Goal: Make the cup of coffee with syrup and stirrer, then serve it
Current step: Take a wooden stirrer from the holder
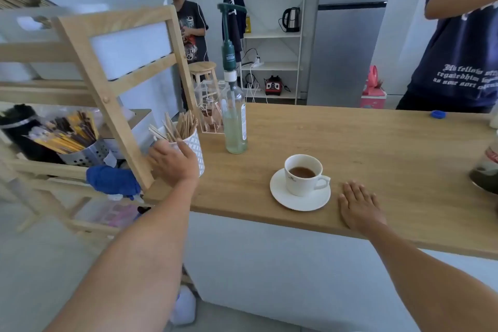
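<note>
The right hand [359, 206] lies palm down on the near edge of the wooden worktop [377, 143], its fingers [353, 188] spread flat and holding nothing. At about 9 o'clock from it, just beside but not touching, stands the white saucer [300, 203] with the white cup [303, 174] upright on it, handle toward the right hand; brown coffee [301, 172] fills roughly the lower half of the cup.

Well apart at 9 o'clock from the cup, the left hand [173, 162] is against the near side of the white patterned holder [195, 147], which stands at the worktop's left end and is packed with wooden stirrers [182, 124]. The hand's fingers are loosely curled up at the holder's rim among the sticks; whether they have pinched one I cannot tell.

At 11 o'clock from the cup, farther back, the clear syrup bottle [235, 121] stands upright, pale liquid in its lower part, and a dark green pump [229, 35] rises from its neck. Just behind it at 10 o'clock sits a clear rack [210, 105].

Left of the worktop, a wooden shelf unit [107, 67] carries a perforated metal tub [91, 155] of sachets and a blue cloth [113, 180].

At 1 o'clock, far across the worktop, lies a blue cap [438, 114], with a person in a dark printed shirt [458, 56] behind it.
</note>
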A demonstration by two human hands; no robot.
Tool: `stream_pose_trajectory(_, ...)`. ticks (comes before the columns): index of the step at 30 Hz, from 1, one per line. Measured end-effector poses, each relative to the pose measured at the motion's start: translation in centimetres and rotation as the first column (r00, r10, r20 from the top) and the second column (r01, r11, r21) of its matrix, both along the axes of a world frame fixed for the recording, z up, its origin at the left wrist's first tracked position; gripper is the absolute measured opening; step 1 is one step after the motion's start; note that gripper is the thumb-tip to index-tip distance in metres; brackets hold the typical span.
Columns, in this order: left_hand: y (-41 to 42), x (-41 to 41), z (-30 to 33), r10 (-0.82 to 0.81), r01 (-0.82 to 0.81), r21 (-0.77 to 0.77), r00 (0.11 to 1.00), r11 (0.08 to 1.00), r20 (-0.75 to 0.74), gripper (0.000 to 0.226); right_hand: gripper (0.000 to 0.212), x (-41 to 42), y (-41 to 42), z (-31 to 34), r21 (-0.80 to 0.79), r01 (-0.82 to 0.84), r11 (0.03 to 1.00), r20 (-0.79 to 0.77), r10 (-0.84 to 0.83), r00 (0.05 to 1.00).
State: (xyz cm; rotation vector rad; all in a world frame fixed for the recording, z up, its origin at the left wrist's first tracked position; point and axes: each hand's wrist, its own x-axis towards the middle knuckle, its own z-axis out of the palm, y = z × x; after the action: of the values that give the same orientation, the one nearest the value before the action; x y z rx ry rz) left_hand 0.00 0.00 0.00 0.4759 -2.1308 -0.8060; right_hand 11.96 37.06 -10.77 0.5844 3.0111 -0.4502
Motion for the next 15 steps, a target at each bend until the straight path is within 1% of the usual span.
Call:
stream_pose_trajectory(3,-1.5,-0.5,1.7,-0.037,0.038,0.075,0.999,0.996,-0.008,0.036,0.056,0.1,0.0,0.2,0.010,0.011,1.000,0.018,-0.011,1.000)
stream_pose_trajectory(7,-2.0,-1.1,2.8,-0.101,0.087,0.128,0.990,0.988,0.102,0.036,0.057,0.2,-0.3,0.3,0.014,0.001,1.000,0.042,-0.002,0.999)
stream_pose_trajectory(11,-1.8,-1.7,2.9,-0.114,0.105,0.069,0.984,0.992,0.137,0.023,0.056,0.3,-0.2,0.3,0.010,0.003,1.000,0.043,-0.004,0.999)
stream_pose_trajectory(15,-1.2,-1.3,3.2,-0.107,0.111,-0.023,0.986,0.994,0.130,0.020,0.057,0.3,-0.3,0.3,0.002,0.011,1.000,0.040,-0.011,0.999)
